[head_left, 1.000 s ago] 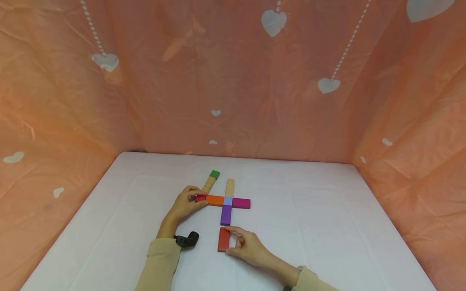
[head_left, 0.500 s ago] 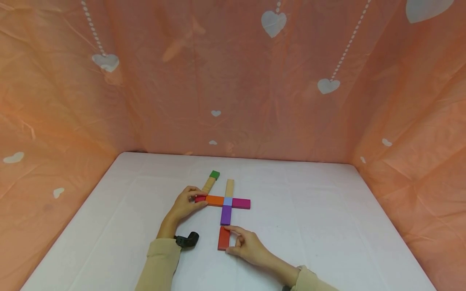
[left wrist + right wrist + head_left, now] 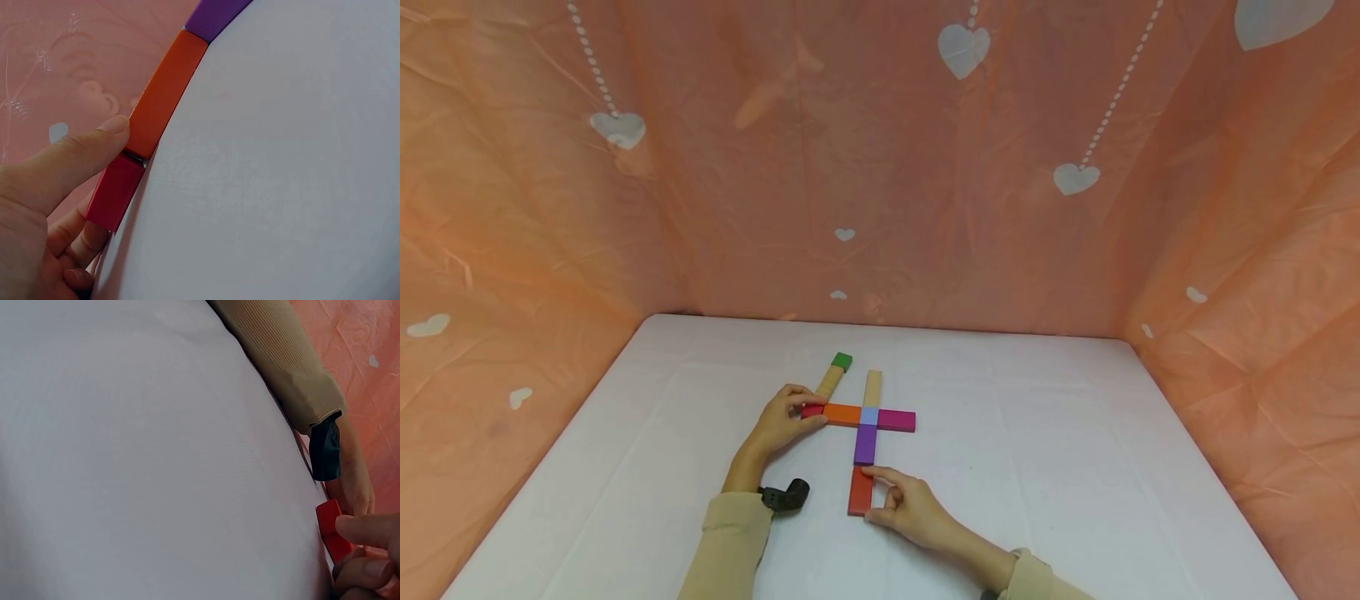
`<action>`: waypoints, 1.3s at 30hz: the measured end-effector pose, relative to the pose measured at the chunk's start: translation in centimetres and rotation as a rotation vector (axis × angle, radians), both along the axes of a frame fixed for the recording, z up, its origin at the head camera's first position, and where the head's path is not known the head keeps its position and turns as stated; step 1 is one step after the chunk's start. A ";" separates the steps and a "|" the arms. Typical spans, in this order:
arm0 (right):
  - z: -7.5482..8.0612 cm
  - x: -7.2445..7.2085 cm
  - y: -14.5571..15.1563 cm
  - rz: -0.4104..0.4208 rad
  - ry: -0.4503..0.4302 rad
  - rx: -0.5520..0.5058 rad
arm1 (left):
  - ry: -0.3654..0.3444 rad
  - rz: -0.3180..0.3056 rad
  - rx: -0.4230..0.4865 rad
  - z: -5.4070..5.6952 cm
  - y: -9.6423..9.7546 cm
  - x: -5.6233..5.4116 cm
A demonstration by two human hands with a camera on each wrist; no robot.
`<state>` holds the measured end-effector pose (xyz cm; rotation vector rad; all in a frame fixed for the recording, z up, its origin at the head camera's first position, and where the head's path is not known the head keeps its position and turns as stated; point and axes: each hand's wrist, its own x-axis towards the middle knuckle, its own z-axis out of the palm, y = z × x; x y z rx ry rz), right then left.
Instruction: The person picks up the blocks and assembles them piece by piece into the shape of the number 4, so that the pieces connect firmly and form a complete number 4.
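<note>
Flat coloured blocks lie in a cross on the white table. My left hand (image 3: 784, 421) is at its left end, holding a small crimson block (image 3: 117, 190). In the left wrist view, its thumb touches the end of the orange block (image 3: 167, 94) and its other fingers are behind the crimson one. A light blue block (image 3: 868, 415) forms the crossing, with a magenta block (image 3: 897, 421) to its right and a purple block (image 3: 866, 444) on its near side. My right hand (image 3: 913, 508) pinches a red block (image 3: 861, 492) lengthwise between thumb and index finger, against the purple block's near end.
A plain wooden block (image 3: 873, 388) extends from the crossing towards the back. Another wooden piece (image 3: 831, 382), capped by a green block (image 3: 842, 362), slants away behind the left hand. An orange curtain (image 3: 880, 167) with white hearts surrounds the white table (image 3: 1037, 467).
The red block has slid slightly away from me, closing the gap to the purple block. My left hand has stayed in place, and my right hand has barely moved.
</note>
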<state>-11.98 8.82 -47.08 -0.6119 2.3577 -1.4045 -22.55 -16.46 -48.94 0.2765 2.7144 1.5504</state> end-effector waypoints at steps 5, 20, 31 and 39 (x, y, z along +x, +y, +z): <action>-0.1 -0.1 0.0 -0.004 0.001 0.002 | -0.003 0.000 0.000 0.0 0.0 0.0; -0.2 -0.3 -0.1 -0.014 -0.004 0.011 | -0.012 0.001 0.013 0.1 0.0 0.1; 0.0 -0.3 -0.1 -0.020 -0.025 0.018 | 0.000 -0.005 0.009 0.0 0.0 0.1; 0.0 -0.4 -0.1 -0.019 -0.017 0.025 | 0.010 -0.007 0.006 0.0 0.0 0.1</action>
